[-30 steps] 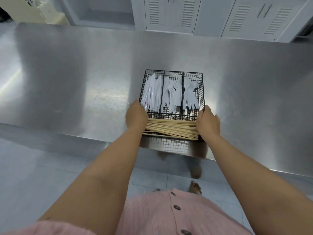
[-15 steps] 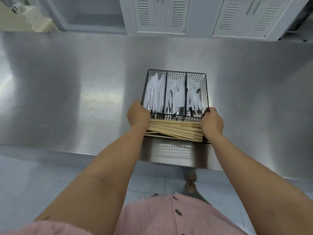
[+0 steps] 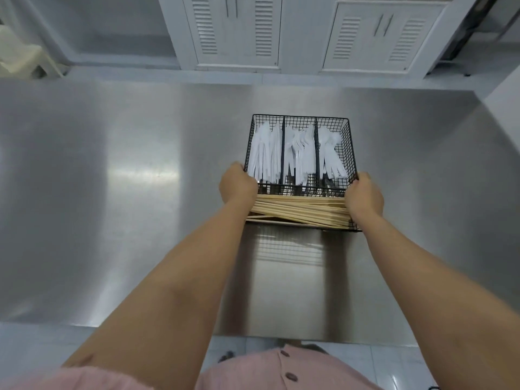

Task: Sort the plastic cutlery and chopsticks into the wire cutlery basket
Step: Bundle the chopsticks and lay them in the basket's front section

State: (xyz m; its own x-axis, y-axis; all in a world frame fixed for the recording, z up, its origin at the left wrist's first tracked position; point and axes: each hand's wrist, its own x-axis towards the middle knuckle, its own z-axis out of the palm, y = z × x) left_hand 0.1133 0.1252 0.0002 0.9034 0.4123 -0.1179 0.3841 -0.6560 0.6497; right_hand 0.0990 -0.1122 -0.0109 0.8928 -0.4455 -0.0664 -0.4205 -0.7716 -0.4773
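Hands, left hand (image 3: 238, 183) and right hand (image 3: 364, 194), clench the sides of the wire basket (image 3: 301, 119), pushed farther up the steel table (image 3: 112, 170) to frame centre; cutlery (image 3: 270, 156) and chopsticks (image 3: 301, 209) are sorted inside, so the task looks finished.

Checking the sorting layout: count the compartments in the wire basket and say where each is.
4. Three lengthwise ones at the far end of the wire basket hold white plastic cutlery: left, middle, right. One crosswise at the near end holds chopsticks.

Both bare arms stretched forward, elbows nearly straight, forearms converging slightly toward the hands. Left hand (image 3: 237, 183) curled in a fist-like grip, knuckles up, fingers wrapped downward out of sight. Right hand (image 3: 364, 196) likewise clenched, back of hand uppermost, level with the left and well apart.
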